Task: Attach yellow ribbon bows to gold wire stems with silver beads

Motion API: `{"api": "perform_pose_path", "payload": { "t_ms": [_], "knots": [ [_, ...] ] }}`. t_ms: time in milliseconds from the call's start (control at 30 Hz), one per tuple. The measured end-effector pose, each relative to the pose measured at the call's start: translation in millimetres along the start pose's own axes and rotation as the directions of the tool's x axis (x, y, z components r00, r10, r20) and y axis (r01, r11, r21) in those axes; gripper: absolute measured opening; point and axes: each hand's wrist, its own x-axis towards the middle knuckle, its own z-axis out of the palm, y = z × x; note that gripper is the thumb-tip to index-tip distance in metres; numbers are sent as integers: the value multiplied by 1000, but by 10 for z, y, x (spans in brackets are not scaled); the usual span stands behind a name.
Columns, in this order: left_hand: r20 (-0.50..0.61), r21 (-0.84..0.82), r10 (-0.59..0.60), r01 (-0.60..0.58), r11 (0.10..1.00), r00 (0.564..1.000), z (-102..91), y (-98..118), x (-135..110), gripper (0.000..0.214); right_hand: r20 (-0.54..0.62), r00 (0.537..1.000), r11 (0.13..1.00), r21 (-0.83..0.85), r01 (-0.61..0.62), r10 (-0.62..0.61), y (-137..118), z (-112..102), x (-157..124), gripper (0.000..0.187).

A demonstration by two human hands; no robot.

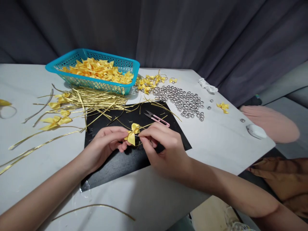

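Observation:
A yellow ribbon bow [131, 138] is pinched between the thumb and fingers of my left hand [112, 139], above the black mat. Gold cord runs around the bow's middle. Close on its right, my right hand [165, 146] has thumb and forefinger pressed together on a thin strand that reaches the bow; its far end is hidden by the fingers. Pink-handled thread snips [157, 118] lie on the black mat [115, 173] just beyond my right hand.
A blue basket [136, 69] of yellow bows [96, 70] stands at the back. Before it lies a heap of gold cords [96, 99]. Silver beads [185, 101] are spread right of centre, near corded bows [146, 84]. A white computer mouse [256, 131] sits by the right edge.

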Motion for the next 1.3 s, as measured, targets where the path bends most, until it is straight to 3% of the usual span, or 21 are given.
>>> {"api": "perform_pose_path", "payload": {
  "t_ms": [333,767,1300],
  "knots": [
    [30,-25,8,-7,1000,1000,2,0,-5,7,-65,998,997,71,-1,6,18,36,-5,14],
    [28,-20,6,-5,1000,1000,-5,-1,-2,7,-21,1000,999,37,17,-16,37,40,-9,15],
    [39,-14,16,-15,1000,999,-7,-5,4,10,-60,998,1000,24,5,-3,35,61,-5,12]
  ]
}}
